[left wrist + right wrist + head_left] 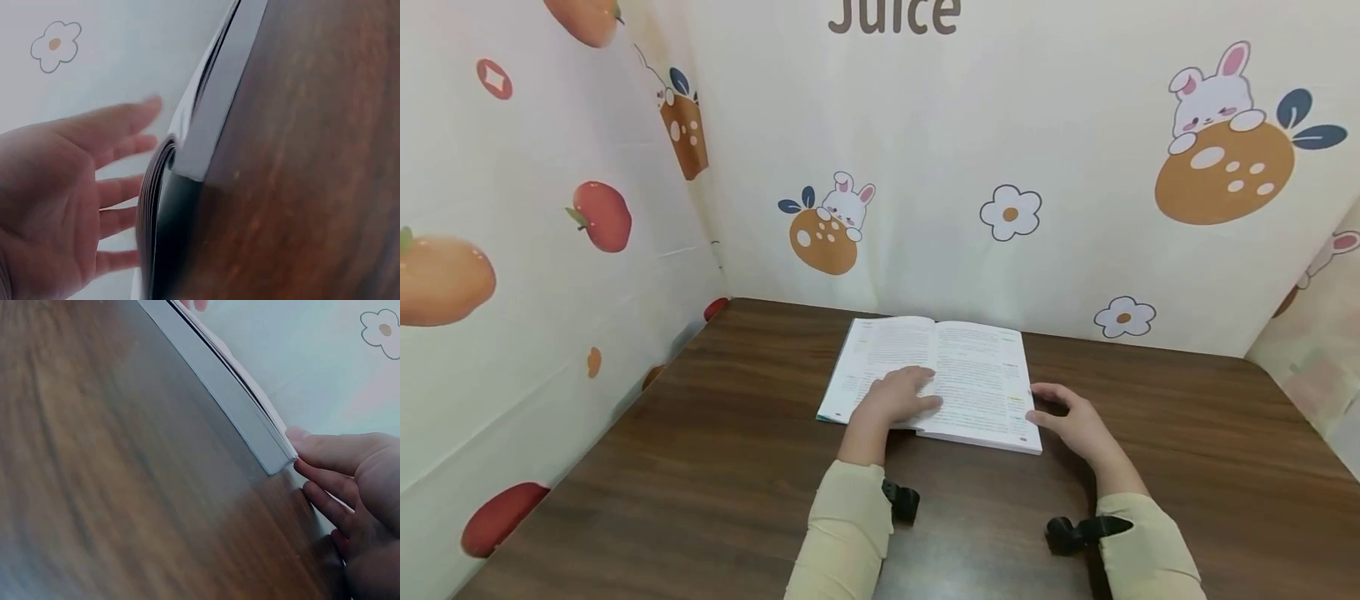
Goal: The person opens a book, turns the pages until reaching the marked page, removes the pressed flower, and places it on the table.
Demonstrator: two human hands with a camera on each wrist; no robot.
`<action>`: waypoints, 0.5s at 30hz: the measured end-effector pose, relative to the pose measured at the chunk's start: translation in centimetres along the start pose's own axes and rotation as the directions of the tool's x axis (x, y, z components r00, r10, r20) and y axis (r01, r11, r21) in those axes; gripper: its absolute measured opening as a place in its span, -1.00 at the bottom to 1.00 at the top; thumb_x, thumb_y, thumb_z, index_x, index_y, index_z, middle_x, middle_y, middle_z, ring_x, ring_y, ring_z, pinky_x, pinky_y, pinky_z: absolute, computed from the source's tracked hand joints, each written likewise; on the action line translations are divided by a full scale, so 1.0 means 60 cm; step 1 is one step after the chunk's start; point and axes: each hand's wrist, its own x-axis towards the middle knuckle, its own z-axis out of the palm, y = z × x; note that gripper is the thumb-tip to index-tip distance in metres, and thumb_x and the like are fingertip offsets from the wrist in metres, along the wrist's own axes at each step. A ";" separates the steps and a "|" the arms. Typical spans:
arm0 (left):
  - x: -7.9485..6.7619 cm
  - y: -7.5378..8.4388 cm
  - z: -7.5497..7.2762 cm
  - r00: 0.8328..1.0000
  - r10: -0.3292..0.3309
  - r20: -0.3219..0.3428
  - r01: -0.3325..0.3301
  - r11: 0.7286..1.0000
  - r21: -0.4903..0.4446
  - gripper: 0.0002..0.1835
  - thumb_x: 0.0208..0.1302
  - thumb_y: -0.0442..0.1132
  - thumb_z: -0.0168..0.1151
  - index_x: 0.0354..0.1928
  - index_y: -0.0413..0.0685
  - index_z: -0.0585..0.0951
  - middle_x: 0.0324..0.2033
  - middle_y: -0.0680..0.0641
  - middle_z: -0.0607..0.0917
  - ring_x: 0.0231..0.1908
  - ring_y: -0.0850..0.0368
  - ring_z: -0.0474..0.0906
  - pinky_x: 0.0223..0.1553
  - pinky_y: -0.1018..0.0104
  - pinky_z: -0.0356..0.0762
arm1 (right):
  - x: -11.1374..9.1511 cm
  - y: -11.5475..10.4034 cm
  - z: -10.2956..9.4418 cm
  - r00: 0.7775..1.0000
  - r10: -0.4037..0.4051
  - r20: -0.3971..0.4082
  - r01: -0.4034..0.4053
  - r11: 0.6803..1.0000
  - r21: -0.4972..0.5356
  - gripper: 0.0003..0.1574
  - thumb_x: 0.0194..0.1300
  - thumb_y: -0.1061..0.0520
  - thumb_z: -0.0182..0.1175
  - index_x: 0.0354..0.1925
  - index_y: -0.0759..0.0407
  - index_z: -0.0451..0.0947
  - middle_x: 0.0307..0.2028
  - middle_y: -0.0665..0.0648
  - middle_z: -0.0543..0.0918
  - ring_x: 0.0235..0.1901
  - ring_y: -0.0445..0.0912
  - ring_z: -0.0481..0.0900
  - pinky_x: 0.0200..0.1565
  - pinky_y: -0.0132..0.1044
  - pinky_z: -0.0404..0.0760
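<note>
An open book (977, 383) with printed white pages lies on the brown table. Over its left page, near the middle fold, my left hand (893, 396) spreads its fingers and grips nothing. The left wrist view shows that hand (56, 206) with thumb and fingers apart, beside the curved left pages (150, 212) and the thick right-hand page block (228, 87). At the book's right edge is my right hand (1075, 425). In the right wrist view its thumb tip (299, 435) touches the edge of the pages, with the other fingers (331, 503) loosely bent beside the book.
The dark wooden table (715, 433) reaches back to a patterned cloth wall (925, 250). A second cloth wall (542, 333) borders its left side. Black wrist straps with camera mounts (901, 502) sit on both sleeves.
</note>
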 end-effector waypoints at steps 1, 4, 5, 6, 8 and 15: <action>0.000 0.003 0.002 1.000 -0.011 0.005 0.011 1.000 -0.019 -0.42 0.22 0.13 0.14 0.28 0.20 0.39 0.28 -0.01 0.33 0.27 -0.01 0.20 0.19 -0.07 0.13 | -0.002 0.001 -0.003 1.000 -0.001 0.013 0.001 1.000 -0.005 -0.21 0.11 -0.11 0.31 0.21 0.18 0.32 0.22 0.34 0.30 0.21 0.24 0.16 0.13 0.27 0.08; -0.001 0.015 0.007 0.999 -0.048 0.018 0.048 0.999 -0.008 -0.39 0.15 0.24 0.14 0.26 0.32 0.39 0.31 -0.06 0.26 0.30 -0.06 0.13 0.18 -0.20 0.07 | -0.005 0.004 -0.011 0.996 -0.033 0.087 0.034 0.999 -0.010 -0.18 0.06 -0.13 0.34 0.22 0.11 0.34 0.27 0.32 0.23 0.25 0.25 0.08 0.13 0.30 0.04; -0.001 0.020 0.009 0.998 -0.057 0.015 0.057 0.998 0.010 -0.37 0.11 0.27 0.17 0.25 0.34 0.41 0.31 -0.09 0.24 0.30 -0.08 0.10 0.17 -0.25 0.04 | -0.005 0.005 -0.014 0.992 -0.050 0.114 0.051 0.999 -0.008 -0.17 0.04 -0.13 0.35 0.23 0.09 0.35 0.29 0.31 0.20 0.27 0.25 0.05 0.13 0.31 0.02; -0.002 0.026 0.010 0.998 -0.065 0.011 0.064 0.998 0.027 -0.34 0.07 0.29 0.20 0.24 0.36 0.41 0.31 -0.11 0.22 0.31 -0.09 0.08 0.15 -0.29 0.02 | -0.006 0.006 -0.017 0.988 -0.066 0.140 0.068 0.998 -0.006 -0.17 0.03 -0.12 0.36 0.23 0.07 0.35 0.31 0.30 0.17 0.29 0.26 0.01 0.13 0.32 0.00; -0.002 0.037 0.013 0.997 -0.071 0.001 0.071 0.996 0.058 -0.30 -0.02 0.31 0.26 0.23 0.37 0.43 0.31 -0.13 0.22 0.31 -0.10 0.05 0.12 -0.37 -0.02 | -0.008 0.009 -0.024 0.979 -0.092 0.184 0.093 0.996 0.002 -0.16 0.01 -0.08 0.38 0.24 0.07 0.35 0.35 0.27 0.12 0.31 0.27 -0.05 0.13 0.34 -0.03; -0.001 0.055 0.023 0.995 -0.098 -0.037 0.101 0.989 0.104 -0.27 -0.12 0.31 0.34 0.19 0.38 0.46 0.28 -0.12 0.25 0.31 -0.08 0.05 0.08 -0.42 -0.02 | -0.015 0.013 -0.037 0.958 -0.103 0.267 0.101 0.995 0.022 -0.07 -0.06 -0.02 0.42 0.27 0.12 0.32 0.40 0.21 0.01 0.34 0.29 -0.17 0.14 0.36 -0.11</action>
